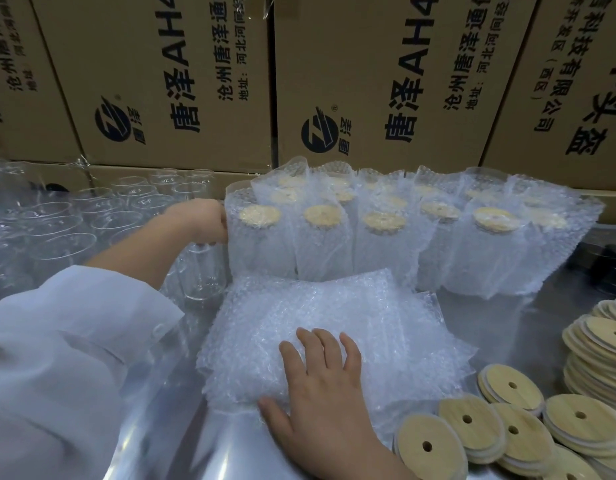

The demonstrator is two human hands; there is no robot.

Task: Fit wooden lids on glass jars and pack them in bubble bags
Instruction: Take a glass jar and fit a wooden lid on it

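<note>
The left hand grips one bare jar by its rim, fingers curled, just left of the bagged jars. Five of these stand in the front row, with more behind, too hidden to count. The right hand lies flat, fingers straight, on the bag pile on the tabletop. Stacked lids lie at right.

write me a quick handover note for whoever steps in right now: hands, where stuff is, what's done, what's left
Left hand: grips the rim of a lidless jar beside the packed jars.
Right hand: open, flat on the pile of bubble bags.
Lids: stacked at the right.
Done: the packed jars, lidded and bagged, stand at the back.
Left: the lidless jar needs a lid and a bag; many empty jars wait at the left.
</note>
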